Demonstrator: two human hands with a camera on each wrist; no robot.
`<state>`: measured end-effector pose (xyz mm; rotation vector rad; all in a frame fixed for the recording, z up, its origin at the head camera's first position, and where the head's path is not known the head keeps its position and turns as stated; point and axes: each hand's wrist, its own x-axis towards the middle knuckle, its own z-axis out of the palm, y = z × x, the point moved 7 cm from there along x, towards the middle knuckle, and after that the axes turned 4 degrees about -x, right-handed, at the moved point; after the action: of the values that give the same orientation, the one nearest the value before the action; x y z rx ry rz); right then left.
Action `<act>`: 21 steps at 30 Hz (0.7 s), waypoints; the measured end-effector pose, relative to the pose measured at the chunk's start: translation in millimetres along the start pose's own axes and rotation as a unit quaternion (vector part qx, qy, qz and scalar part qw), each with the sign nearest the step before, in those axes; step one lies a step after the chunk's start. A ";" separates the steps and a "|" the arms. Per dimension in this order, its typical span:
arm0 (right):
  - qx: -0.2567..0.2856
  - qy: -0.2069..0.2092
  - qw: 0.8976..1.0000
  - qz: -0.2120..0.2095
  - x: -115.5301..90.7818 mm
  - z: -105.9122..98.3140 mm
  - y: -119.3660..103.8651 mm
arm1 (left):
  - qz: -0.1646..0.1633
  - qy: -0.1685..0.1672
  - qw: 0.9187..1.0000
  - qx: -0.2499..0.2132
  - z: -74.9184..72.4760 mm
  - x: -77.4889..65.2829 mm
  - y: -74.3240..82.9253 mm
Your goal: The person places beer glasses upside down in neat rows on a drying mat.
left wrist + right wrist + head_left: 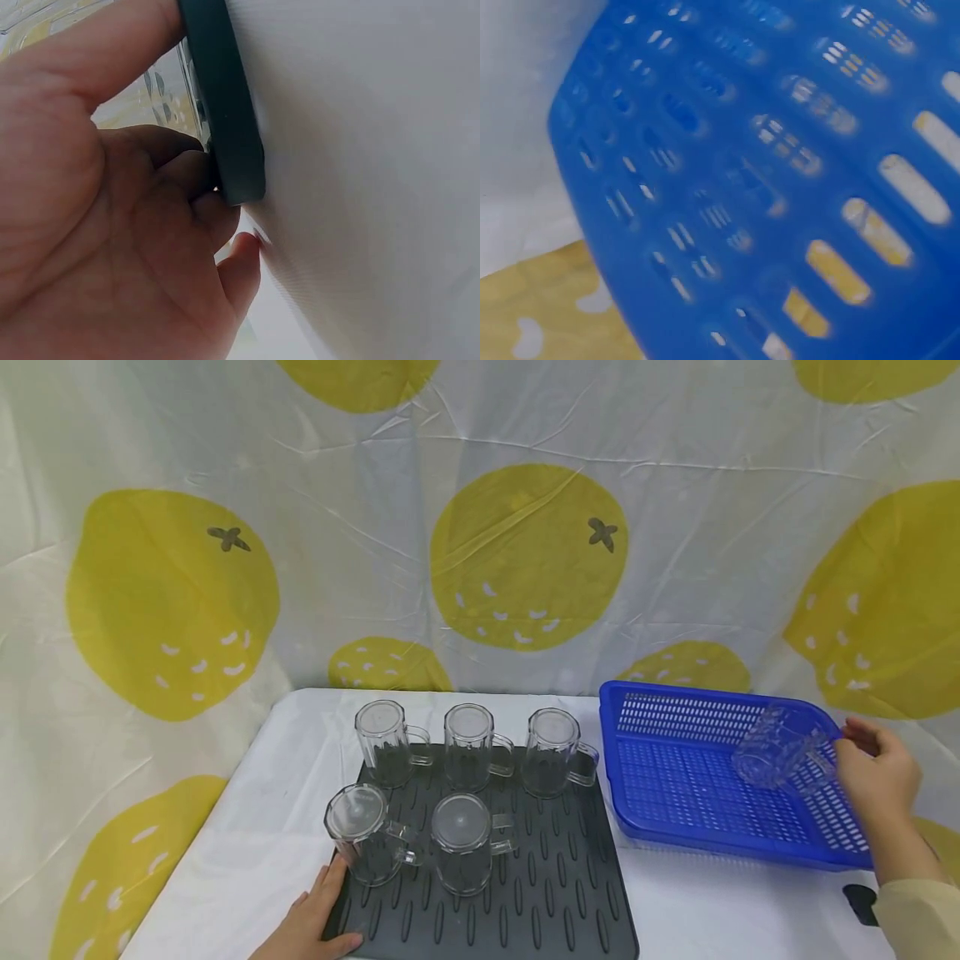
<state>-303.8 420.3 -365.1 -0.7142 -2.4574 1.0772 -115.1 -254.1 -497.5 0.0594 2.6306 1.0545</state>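
In the head view, my left hand [311, 914] rests at the left edge of a dark grey ribbed drying mat [536, 881]. The thumb lies on top and the fingers bend against the side; the left wrist view shows this hand [112, 202] up close, at the mat's edge [225, 105]. Over the right rim of a blue plastic basket [675, 835], my right hand [881, 777] has its fingers curled at the handle of a clear glass mug [772, 752]. That mug leans inside the basket. The right wrist view shows only the perforated basket wall [727, 172], not the hand.
Several clear glass mugs stand on the mat: three along the back, including a right-hand mug [551, 752], and two in front, including a left mug [365, 835]. A white cloth covers the table [247, 810]. Behind hangs a lemon-print curtain [360, 527]. A black object [861, 903] lies by the right sleeve.
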 end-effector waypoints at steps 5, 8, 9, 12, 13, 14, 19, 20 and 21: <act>-0.044 -0.013 0.999 -0.026 1.7 2.7 4.5 | -0.006 -0.003 1.000 -0.001 0.5 0.3 -1.0; -0.054 -0.036 0.997 -0.048 5.4 6.4 11.3 | -0.014 -0.003 1.000 -0.001 0.7 1.0 -1.1; -0.050 -0.045 0.997 -0.049 7.2 8.0 14.7 | -0.016 -0.004 1.000 0.000 0.7 1.0 -1.0; -0.038 -0.053 0.997 -0.040 15.7 13.4 29.5 | -0.015 -0.004 1.000 0.000 0.6 1.8 -0.5; -0.034 -0.049 0.998 -0.037 18.5 14.8 33.9 | -0.015 -0.004 1.000 -0.001 0.7 2.1 -0.5; -0.030 -0.051 0.998 -0.037 20.3 16.3 36.7 | -0.014 -0.005 1.000 0.000 0.7 2.1 -0.4; -0.032 -0.058 0.997 -0.031 25.9 23.5 44.2 | -0.009 -0.002 1.000 0.003 0.6 1.8 -1.0; -0.036 -0.072 0.996 -0.035 25.5 25.4 42.9 | -0.007 -0.001 1.000 0.004 0.6 1.8 -1.1; -0.043 -0.078 0.995 -0.034 25.4 26.7 42.7 | -0.006 0.000 1.000 0.004 0.4 1.8 -1.3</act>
<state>-325.1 444.5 -411.4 -0.5862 -2.6533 1.0440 -116.6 -254.5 -499.2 0.0448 2.6309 1.0402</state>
